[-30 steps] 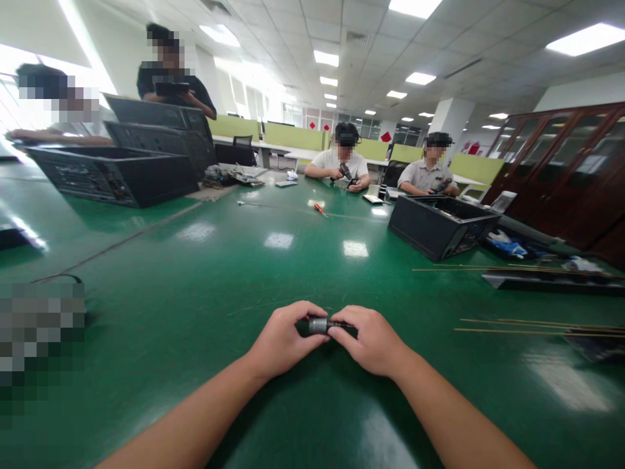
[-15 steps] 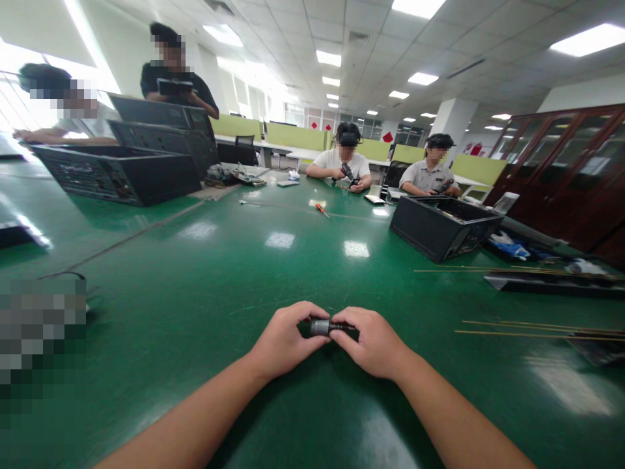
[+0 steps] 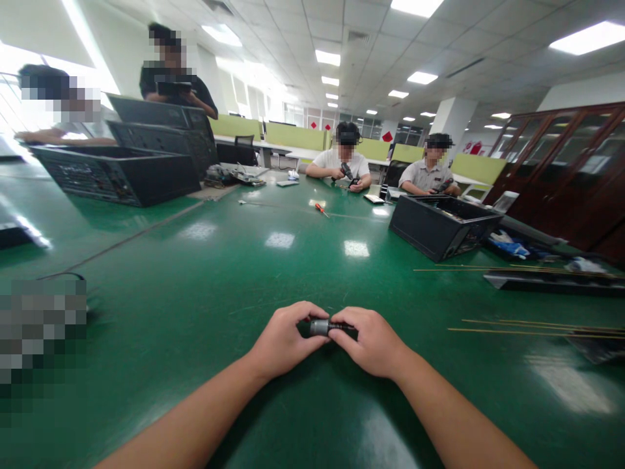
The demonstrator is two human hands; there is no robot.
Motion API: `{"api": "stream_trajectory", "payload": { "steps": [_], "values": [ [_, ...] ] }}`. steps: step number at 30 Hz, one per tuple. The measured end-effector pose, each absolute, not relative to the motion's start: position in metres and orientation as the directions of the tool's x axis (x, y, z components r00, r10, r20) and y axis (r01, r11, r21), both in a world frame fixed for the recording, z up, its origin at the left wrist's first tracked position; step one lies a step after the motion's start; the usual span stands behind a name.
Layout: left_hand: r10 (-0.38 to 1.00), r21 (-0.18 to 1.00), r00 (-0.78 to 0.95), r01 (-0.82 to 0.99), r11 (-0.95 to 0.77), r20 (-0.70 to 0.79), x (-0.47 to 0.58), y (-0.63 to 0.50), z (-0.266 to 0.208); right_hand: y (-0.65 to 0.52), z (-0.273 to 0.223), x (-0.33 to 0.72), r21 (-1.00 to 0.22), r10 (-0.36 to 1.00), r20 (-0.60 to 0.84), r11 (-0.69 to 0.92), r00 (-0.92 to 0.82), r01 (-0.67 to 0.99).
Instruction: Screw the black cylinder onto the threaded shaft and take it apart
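Observation:
In the head view, a small grey cylindrical motor (image 3: 319,327) lies level just above or on the green table (image 3: 312,280); I cannot tell if it touches. My left hand (image 3: 280,342) is closed on its body, thumb below and fingers above. A thin, dark, ridged shaft (image 3: 338,326) sticks out of the motor's right end. My right hand (image 3: 371,342) pinches this shaft between thumb and fingers, and part of it is hidden by the hand. The two hands almost meet at the motor.
Ahead lies an orange screwdriver (image 3: 320,209). Black computer cases stand at the right (image 3: 442,225) and left (image 3: 122,172). Thin yellowish rods (image 3: 517,326) reach in from the right. Two people (image 3: 342,163) (image 3: 430,169) sit opposite holding drills; two more people (image 3: 176,85) (image 3: 63,111) are at the left.

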State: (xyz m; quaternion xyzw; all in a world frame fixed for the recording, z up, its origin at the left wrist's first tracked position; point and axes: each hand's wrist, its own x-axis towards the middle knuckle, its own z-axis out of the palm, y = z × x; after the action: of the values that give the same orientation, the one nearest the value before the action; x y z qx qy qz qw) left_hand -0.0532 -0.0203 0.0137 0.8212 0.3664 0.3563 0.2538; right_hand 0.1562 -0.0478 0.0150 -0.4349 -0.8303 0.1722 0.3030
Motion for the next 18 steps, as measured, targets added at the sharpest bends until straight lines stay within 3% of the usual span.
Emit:
{"api": "stream_trajectory", "payload": {
  "steps": [18],
  "values": [
    [0.783,0.675,0.473,0.424,-0.604,0.403,-0.0536,-0.0211,0.0135,-0.0470,0.0148,0.1556,-0.547,0.827,0.356,0.562,-0.435,0.620]
  ]
}}
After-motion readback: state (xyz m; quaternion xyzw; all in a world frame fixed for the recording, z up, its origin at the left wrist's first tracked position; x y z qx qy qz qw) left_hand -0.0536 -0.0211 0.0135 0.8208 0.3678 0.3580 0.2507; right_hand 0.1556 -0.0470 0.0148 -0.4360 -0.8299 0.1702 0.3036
